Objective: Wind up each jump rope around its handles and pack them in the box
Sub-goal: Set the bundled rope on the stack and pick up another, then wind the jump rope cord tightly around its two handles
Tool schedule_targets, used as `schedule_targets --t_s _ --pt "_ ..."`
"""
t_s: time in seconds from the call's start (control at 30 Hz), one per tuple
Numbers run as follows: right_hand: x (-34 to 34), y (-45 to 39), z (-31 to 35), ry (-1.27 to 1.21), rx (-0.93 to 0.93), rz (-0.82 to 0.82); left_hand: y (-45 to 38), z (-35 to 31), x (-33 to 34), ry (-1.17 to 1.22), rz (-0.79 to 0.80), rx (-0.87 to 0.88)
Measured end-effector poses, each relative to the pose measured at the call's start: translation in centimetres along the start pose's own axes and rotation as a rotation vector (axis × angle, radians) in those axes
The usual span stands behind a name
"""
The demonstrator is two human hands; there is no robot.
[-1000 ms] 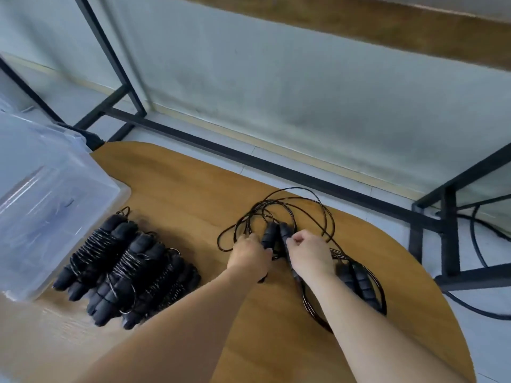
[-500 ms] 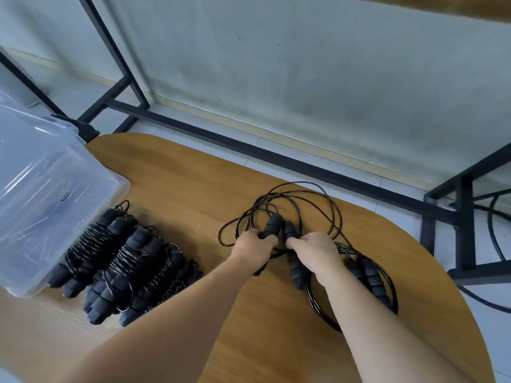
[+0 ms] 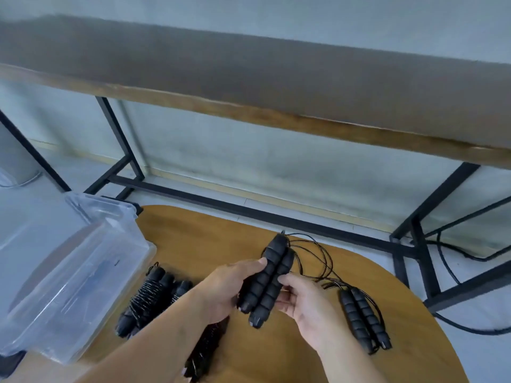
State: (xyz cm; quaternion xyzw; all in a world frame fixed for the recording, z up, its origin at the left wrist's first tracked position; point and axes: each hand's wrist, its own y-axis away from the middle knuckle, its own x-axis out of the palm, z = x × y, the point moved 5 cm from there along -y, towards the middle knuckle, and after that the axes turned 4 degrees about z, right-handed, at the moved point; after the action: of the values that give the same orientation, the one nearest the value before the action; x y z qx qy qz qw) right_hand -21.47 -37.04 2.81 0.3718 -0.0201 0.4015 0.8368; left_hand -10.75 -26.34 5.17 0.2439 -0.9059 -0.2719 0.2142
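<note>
Two black foam jump-rope handles [image 3: 269, 280] are held side by side above the wooden table [image 3: 210, 233]. My left hand [image 3: 231, 288] grips them from the left, and my right hand [image 3: 301, 299] holds them from the right, fingers curled round their lower part. Their thin black rope [image 3: 318, 252] trails loose behind them onto the table. Another unwound rope's handles [image 3: 363, 317] lie to the right. Several wound ropes [image 3: 150, 297] lie to the left, partly hidden by my left arm. The clear plastic box [image 3: 91, 261] stands at the far left.
A black metal frame [image 3: 249, 211] of a larger table runs across the floor behind, with its wooden top [image 3: 276, 120] overhead. Black cables [image 3: 453, 272] lie on the floor at the right. The round table's edge curves down the right side.
Both hands have lifted the pair of handles off the table and brought them together upright; the rope loops now trail behind. The camera has tilted upward.
</note>
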Motion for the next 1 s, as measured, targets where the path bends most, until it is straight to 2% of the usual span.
schedule_targets --t_s 0.17,0.33,0.4,0.5,0.57,0.6,0.67,0.7,0.73,0.8,0.87,0.93,1.0 --pt "4.4 4.0 1.4 -0.101 -0.092 -0.039 5.0 -3.4 -0.5 -0.075 0.04 0.047" --pt "7.4 6.9 2.5 -0.15 -0.211 -0.026 8.6 -4.6 -0.8 -0.277 0.13 -0.024" --pt "8.4 7.9 3.1 -0.154 -0.254 -0.004 9.7 -5.6 -1.2 -0.308 0.151 0.002" --pt "9.6 9.7 4.3 -0.017 -0.291 -0.014 11.1 -7.9 -1.6 -0.51 0.144 0.097" --pt "9.4 11.3 5.7 0.22 -0.337 -0.166 12.1 -9.7 -1.9 -0.805 0.049 0.218" --pt "8.8 12.3 6.7 0.359 -0.391 -0.31 12.4 -10.6 -2.1 -0.912 -0.01 0.285" --pt "7.7 15.4 9.2 0.546 -0.584 -0.653 13.1 -12.0 -2.2 -0.98 -0.036 0.379" --pt "7.8 16.8 10.4 0.565 -0.725 -0.736 13.4 -12.4 -2.1 -0.986 -0.026 0.413" --pt "8.0 17.6 11.4 0.58 -0.851 -0.749 13.7 -12.6 -2.0 -0.983 -0.011 0.432" --pt "8.6 17.2 13.0 0.702 -0.916 -0.638 13.7 -12.9 -1.6 -0.975 0.018 0.452" --pt "9.4 15.9 13.4 0.775 -0.844 -0.479 14.2 -13.1 -0.8 -1.004 0.053 0.481" --pt "9.8 15.1 13.5 0.689 -0.792 -0.38 14.8 -13.4 0.0 -1.042 0.073 0.503" --pt "9.9 15.1 13.7 0.583 -0.801 -0.347 15.2 -13.7 0.6 -1.077 0.073 0.515"
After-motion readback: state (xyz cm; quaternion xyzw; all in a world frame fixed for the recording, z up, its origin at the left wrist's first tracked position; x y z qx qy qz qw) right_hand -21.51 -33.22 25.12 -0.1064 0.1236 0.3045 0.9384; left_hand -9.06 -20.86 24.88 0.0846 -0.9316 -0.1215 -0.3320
